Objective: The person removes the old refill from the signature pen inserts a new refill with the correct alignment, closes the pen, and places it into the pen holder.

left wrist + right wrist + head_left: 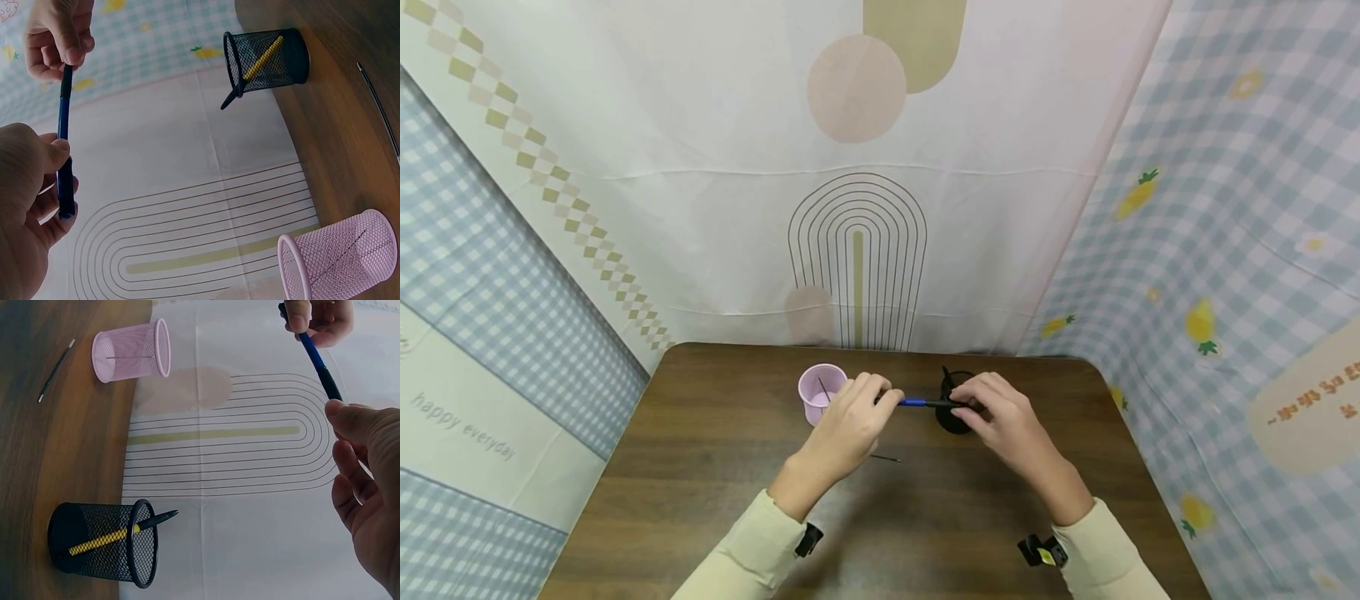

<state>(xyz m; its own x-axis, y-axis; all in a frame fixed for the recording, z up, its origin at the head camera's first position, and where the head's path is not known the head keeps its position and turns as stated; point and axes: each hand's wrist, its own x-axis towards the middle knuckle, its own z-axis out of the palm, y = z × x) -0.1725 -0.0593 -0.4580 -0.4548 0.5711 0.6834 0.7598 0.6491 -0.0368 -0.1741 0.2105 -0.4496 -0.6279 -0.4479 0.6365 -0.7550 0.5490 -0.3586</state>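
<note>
Both hands hold one blue pen [913,402] above the table, level between them in the head view. My left hand [853,417] grips its blue end with thumb and curled fingers. At the other end, my right hand [1003,417] pinches the pen's black part; its tip is hidden by those fingers. Beneath the left hand stands a pink mesh cup [119,374] with a thin dark stick inside. Under the right hand is a black mesh cup [62,540], holding a yellow pen [103,540] with a black end that sticks out past the rim.
A thin pen refill [56,370] lies on the brown wooden table [715,467], on the near side of the cups. Behind the table hangs a pale patterned cloth [730,250], with checked cloth [1247,250] along the right side.
</note>
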